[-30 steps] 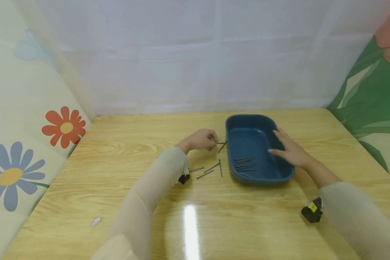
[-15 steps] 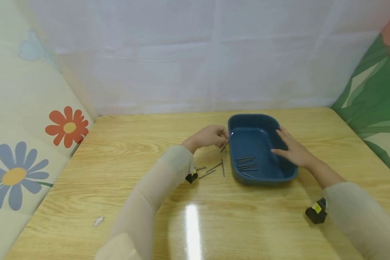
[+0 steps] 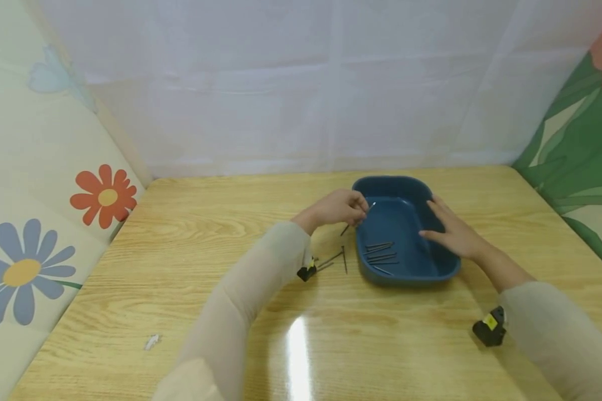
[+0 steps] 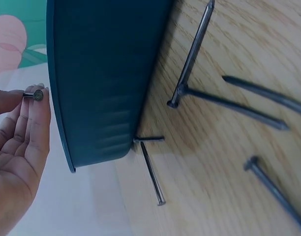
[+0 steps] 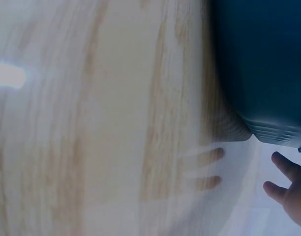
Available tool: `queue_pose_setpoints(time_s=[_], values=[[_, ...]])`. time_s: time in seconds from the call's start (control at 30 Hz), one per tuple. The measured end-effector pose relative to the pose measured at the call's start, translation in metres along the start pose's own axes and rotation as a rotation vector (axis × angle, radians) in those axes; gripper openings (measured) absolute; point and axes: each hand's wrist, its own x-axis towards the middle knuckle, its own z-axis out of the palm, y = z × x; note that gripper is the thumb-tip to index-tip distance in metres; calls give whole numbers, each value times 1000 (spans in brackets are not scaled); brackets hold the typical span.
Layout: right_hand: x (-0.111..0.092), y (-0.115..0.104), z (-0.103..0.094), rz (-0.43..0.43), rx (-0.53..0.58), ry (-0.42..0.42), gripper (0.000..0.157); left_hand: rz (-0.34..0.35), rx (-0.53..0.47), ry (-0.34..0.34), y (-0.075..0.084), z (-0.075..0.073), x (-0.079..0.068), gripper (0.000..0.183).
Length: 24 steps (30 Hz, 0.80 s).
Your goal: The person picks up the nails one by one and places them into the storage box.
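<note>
My left hand pinches a nail between thumb and fingertips, over the left rim of a blue basin. The nail's head faces the camera in the left wrist view, and a bright tip shows past the fingers in the head view. Several dark nails lie in the basin's near left part. My right hand rests at the right rim with fingers spread and fairly straight, thumb over the inside. In the right wrist view only some of its fingers appear beyond the basin wall.
Several loose nails lie on the wooden table left of the basin, two of them close against its wall. A small white scrap lies at the front left. A white cloth hangs behind the table.
My left hand has picked up a nail beside the basin and moved right and slightly up, over the rim. My right hand has stayed on the basin's right side.
</note>
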Motion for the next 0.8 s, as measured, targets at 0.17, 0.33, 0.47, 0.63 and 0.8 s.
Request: queue_pose_setpoints(time_s=[0.17, 0.33, 0.47, 0.63, 0.8], values=[[-1, -1, 0, 6, -4, 0, 77, -20, 19, 5, 2, 4, 4, 21], [-1, -2, 0, 14, 2, -1, 77, -2, 66, -2, 5, 5, 6, 22], [-1, -1, 2, 7, 9, 0, 77, 20, 105, -17, 7, 6, 8, 22], [1, 2, 2, 0, 7, 3, 77, 24, 139, -20, 8, 8, 13, 22], [2, 2, 1, -3, 8, 8, 77, 16, 154, -26, 11, 11, 15, 21]])
